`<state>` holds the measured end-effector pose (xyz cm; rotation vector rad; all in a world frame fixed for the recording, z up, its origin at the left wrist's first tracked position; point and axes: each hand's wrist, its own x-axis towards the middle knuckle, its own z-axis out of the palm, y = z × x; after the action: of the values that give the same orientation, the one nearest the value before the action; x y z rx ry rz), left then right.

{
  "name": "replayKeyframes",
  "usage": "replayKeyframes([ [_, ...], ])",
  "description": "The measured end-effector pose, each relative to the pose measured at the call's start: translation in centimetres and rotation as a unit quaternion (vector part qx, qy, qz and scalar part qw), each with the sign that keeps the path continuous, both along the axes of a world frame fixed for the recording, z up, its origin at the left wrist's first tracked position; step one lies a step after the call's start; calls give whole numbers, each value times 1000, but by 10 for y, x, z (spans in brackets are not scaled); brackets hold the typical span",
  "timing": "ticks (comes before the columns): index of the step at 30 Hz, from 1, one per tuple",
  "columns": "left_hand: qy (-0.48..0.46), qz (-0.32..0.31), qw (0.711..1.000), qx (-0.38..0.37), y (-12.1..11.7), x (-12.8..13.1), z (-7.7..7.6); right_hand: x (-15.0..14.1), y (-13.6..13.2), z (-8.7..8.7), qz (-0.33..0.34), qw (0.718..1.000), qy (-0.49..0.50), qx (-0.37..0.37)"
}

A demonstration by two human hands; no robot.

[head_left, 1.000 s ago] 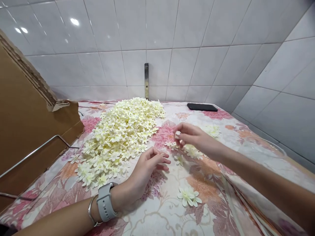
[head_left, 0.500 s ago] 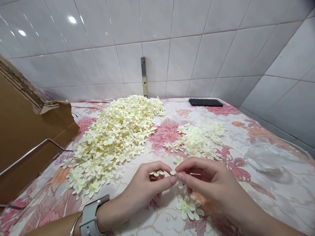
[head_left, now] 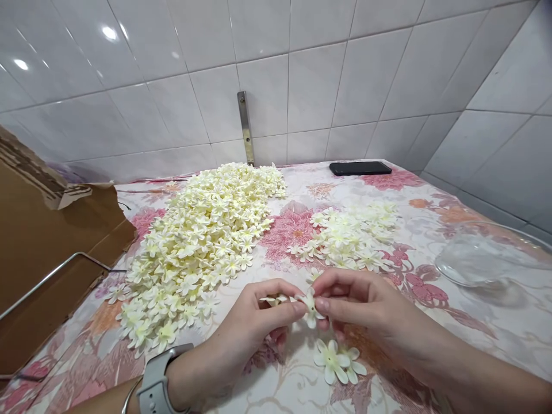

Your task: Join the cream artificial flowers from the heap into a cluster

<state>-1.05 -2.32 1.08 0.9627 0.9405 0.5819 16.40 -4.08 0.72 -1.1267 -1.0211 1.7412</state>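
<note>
My left hand [head_left: 254, 328] and my right hand [head_left: 357, 302] meet low in the middle, fingertips pinched together on one small cream artificial flower [head_left: 309, 305]. More cream petals [head_left: 276, 299] show inside my left fingers. A big heap of the same flowers [head_left: 202, 236] lies to the left of my hands. A smaller heap [head_left: 345, 236] lies just beyond them. Two loose flowers [head_left: 338, 360] rest on the floral tablecloth [head_left: 452, 322] under my right hand. My left wrist wears a grey watch [head_left: 157, 382] and a thin bangle.
A clear glass bowl [head_left: 483, 259] stands at the right. A black phone [head_left: 360, 168] lies at the table's far edge by the white tiled wall. A cardboard box [head_left: 38, 241] with a metal bar [head_left: 52, 273] stands on the left.
My right hand came back from the smaller heap to meet my left hand near me. Both now pinch one flower, which shows more fully between the fingertips.
</note>
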Motion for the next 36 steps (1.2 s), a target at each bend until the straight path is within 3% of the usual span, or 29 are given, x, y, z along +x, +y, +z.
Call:
replayKeyframes([
  [2,-69,26,997,-15,1,0,-2,6,4,3,-27,997,-61,36],
  [4,-140,58,987,-48,3,-1,-5,14,10,6,-87,972,-183,122],
  [5,-164,74,981,-65,4,-1,-6,18,13,7,-127,940,-258,184],
  [8,-171,87,977,-94,6,0,-7,24,16,6,-195,793,-430,386],
  [10,-149,71,982,-96,5,2,-5,20,11,2,-167,721,-450,499],
  [12,-138,54,986,-76,2,3,-3,12,4,-1,-116,680,-428,584],
  [15,-150,5,988,-40,-5,5,-2,0,-7,-4,-63,640,-416,643],
  [19,-137,-58,988,-43,-10,6,-3,-2,-13,-6,-30,593,-440,674],
  [21,-113,-55,991,-43,-10,5,-3,1,-13,-6,-10,582,-448,679],
  [23,-92,-50,994,-39,-7,4,-2,4,-12,-7,-7,588,-448,674],
  [27,-61,-27,997,-48,-3,1,-1,5,-9,-6,-45,628,-431,646],
  [30,-20,-10,999,-47,-3,-1,-3,3,-8,-5,-30,649,-421,633],
  [34,3,-17,1000,-21,-3,-1,-3,3,-9,-4,-12,621,-424,659],
  [36,6,-14,1000,-2,-3,0,-1,3,-9,-4,-21,622,-423,658],
])
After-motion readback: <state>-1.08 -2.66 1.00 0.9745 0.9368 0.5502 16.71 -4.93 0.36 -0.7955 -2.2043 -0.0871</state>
